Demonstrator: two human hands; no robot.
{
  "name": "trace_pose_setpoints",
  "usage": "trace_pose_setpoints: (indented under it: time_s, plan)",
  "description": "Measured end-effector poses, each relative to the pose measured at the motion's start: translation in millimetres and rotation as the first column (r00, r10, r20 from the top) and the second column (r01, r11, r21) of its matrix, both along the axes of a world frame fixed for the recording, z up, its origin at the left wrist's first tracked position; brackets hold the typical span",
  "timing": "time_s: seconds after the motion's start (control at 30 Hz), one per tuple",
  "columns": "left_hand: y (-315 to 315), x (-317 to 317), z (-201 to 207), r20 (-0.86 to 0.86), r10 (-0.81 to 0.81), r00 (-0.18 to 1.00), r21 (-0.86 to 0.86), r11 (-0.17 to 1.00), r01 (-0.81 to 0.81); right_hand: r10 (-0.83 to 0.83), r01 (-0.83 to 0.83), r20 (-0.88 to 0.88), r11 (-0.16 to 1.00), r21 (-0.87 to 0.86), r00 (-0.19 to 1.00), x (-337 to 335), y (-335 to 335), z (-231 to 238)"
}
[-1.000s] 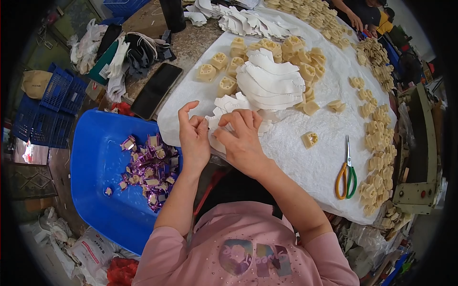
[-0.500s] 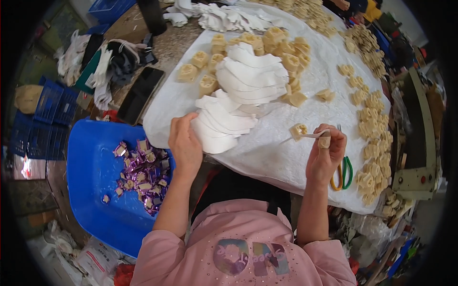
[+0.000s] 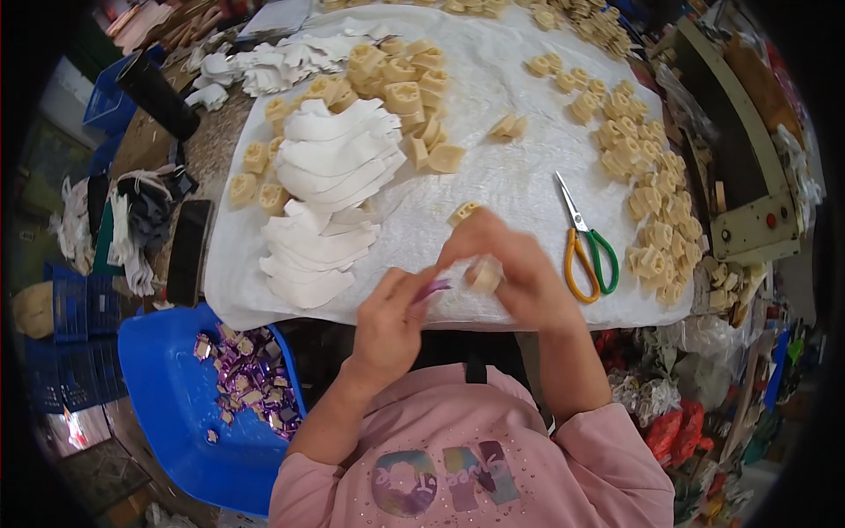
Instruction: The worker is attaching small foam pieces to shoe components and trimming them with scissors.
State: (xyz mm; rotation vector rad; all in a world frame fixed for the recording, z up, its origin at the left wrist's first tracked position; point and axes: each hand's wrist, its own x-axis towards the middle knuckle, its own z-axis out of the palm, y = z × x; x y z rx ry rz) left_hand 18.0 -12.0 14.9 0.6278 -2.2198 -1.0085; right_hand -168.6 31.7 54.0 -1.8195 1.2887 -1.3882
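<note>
Here, mid-frame, our left hand (image 3: 385,323) pinches a purple piece (image 3: 431,290); our right hand (image 3: 521,271) is too blurred for us to tell its grip. A hasty brush could knock the piece loose.

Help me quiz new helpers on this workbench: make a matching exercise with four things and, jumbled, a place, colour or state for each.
Things
1. Scissors
2. Blue tub
3. Purple piece
4. Phone

Descriptions
A. At the fingertips of the left hand
B. One orange handle, one green
C. Flat, dark and oblong, left of the white sheet
D. Holds a heap of purple-and-cream pieces

Right pairs: 1-B, 2-D, 3-A, 4-C
</note>
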Motion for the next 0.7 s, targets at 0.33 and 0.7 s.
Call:
trace_pose_setpoints:
  time_s: [0.33,0.7]
  plan:
    - [3.8,-9.3,-13.5,-0.402,0.372,0.836,0.902,0.318,0.293,-0.473,0.51,-0.526,0.856,-0.085,0.707,-25.2,-11.7,-66.8]
    - [1.9,1.1,-16.5,-0.422,0.371,0.827,0.889,0.351,0.296,-0.474,0.505,-0.511,0.859,-0.088,0.717,-21.9,23.4,-62.2]
